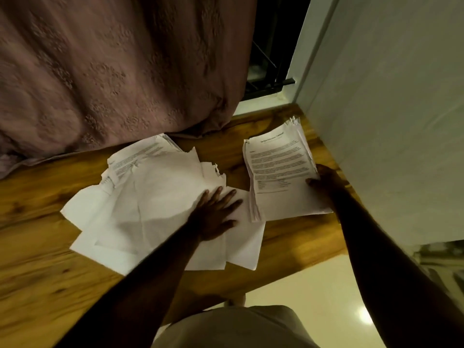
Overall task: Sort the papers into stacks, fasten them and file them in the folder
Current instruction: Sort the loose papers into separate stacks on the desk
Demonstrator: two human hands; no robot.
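Observation:
A loose, untidy pile of white papers [160, 197] lies spread across the middle of the wooden table [37, 259]. My left hand [216, 217] rests flat on the pile's right part with fingers straight and spread. To the right sits a neater stack of printed sheets [276, 167], its top page covered in text. My right hand [326, 183] grips that stack at its right edge, thumb on the top page and fingers hidden under it. No folder or fastener is in view.
A pinkish patterned curtain [113, 71] hangs behind the table and touches its far edge. A white wall [389, 121] runs close along the right side of the stack. A dark window with bars [271, 59] shows at the back. Pale floor [313, 297] lies below the table's near edge.

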